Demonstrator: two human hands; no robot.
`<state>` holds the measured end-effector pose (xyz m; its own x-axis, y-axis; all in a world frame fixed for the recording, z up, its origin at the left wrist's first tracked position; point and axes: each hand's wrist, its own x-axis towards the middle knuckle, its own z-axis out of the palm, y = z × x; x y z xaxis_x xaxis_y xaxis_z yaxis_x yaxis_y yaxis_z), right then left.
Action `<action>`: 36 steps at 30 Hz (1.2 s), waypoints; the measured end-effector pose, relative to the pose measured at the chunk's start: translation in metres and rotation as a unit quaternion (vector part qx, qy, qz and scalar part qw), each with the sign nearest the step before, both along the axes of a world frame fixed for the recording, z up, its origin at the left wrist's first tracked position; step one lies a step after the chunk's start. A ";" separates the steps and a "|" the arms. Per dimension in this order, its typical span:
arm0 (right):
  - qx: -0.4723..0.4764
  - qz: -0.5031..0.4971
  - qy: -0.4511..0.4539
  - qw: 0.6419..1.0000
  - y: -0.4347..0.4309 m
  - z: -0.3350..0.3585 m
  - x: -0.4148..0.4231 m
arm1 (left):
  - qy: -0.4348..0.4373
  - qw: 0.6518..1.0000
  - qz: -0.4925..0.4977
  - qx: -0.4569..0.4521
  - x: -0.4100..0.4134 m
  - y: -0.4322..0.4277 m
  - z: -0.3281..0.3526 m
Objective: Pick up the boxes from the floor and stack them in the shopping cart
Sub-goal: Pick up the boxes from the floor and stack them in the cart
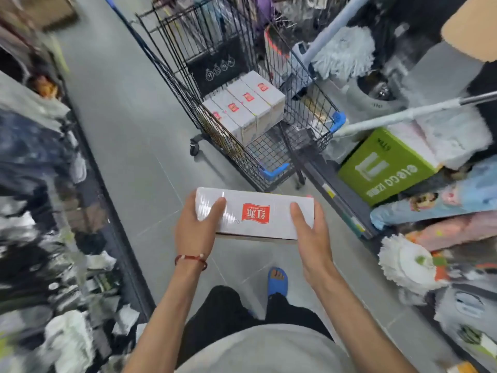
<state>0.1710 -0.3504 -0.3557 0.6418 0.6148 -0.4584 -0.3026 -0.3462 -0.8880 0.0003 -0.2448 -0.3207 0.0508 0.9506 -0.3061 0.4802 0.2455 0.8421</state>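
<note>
The person carries 1 white box (255,211) with a red label, held level above the floor (121,117), near the blue-cornered end of the shopping cart (274,170) and not touching it. The left hand (197,227) has its grip clamped on the box's left end, thumb lying on top. The right hand (309,232) has its grip clamped on the right end the same way. Inside the cart, 4 matching boxes (243,103) sit side by side in 1 row across the basket, toward the end away from the blue corners.
</note>
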 end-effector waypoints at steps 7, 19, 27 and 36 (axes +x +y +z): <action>0.019 -0.017 -0.006 1.000 0.122 0.008 -0.005 | -0.019 1.000 0.013 0.010 -0.008 0.118 -0.001; 0.020 -0.197 -0.019 0.980 0.256 0.009 -0.035 | -0.001 0.985 -0.174 -0.009 0.009 0.308 0.004; 0.019 -0.291 -0.005 0.957 0.302 -0.003 0.006 | 0.017 0.965 -0.260 0.009 0.078 0.372 -0.008; -0.007 -0.304 0.068 0.950 0.323 -0.040 0.062 | 0.079 0.939 -0.335 -0.016 0.161 0.415 -0.035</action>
<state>0.2327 -0.0275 -0.3960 0.8108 0.1426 -0.5677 -0.5620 -0.0818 -0.8231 0.1613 0.1706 -0.3556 0.5859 0.7116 -0.3878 0.6537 -0.1322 0.7451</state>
